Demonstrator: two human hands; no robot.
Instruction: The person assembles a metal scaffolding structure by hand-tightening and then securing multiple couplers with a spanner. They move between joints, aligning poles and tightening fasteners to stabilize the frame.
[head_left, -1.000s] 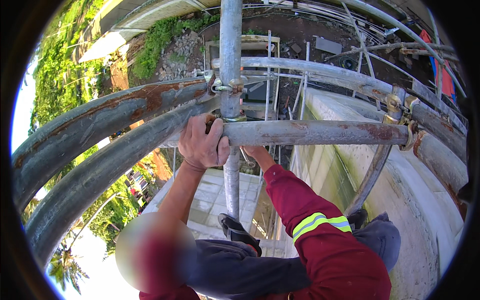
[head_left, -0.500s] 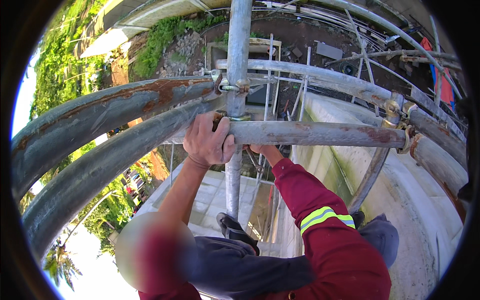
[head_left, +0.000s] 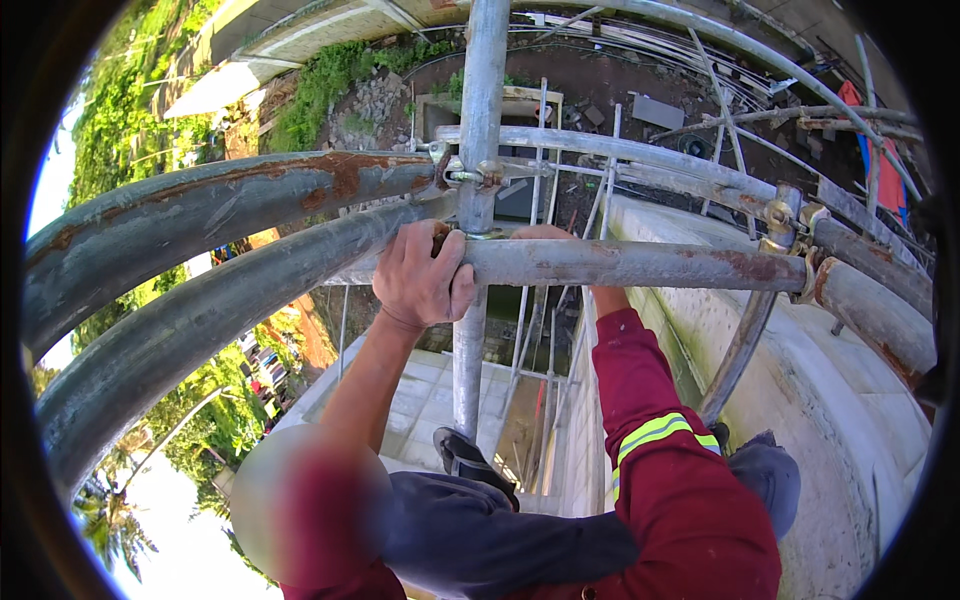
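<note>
My left hand point(head_left: 424, 275) is closed around the end of a grey horizontal scaffold tube point(head_left: 620, 264), right beside the upright scaffold tube point(head_left: 483, 110). A scaffold coupler point(head_left: 487, 236) shows partly at this joint, just past my left fingers. My right hand point(head_left: 545, 231) is behind the horizontal tube, its back showing just above it, close to the coupler. The right fingers are mostly hidden, so what they hold cannot be made out. Above the joint, another coupler point(head_left: 470, 174) fixes a rusty tube point(head_left: 250, 190) to the upright.
Curved-looking tubes run off to the left, one a lower grey tube point(head_left: 230, 290). More couplers point(head_left: 782, 222) join tubes at the right, beside a pale concrete wall point(head_left: 780, 380). Far below lie rubble, poles and a grey board point(head_left: 658, 111). My shoe point(head_left: 470, 462) is near the upright's lower part.
My right hand has moved from under the horizontal tube to higher up behind it, and my right forearm has swung right. My left hand keeps its grip.
</note>
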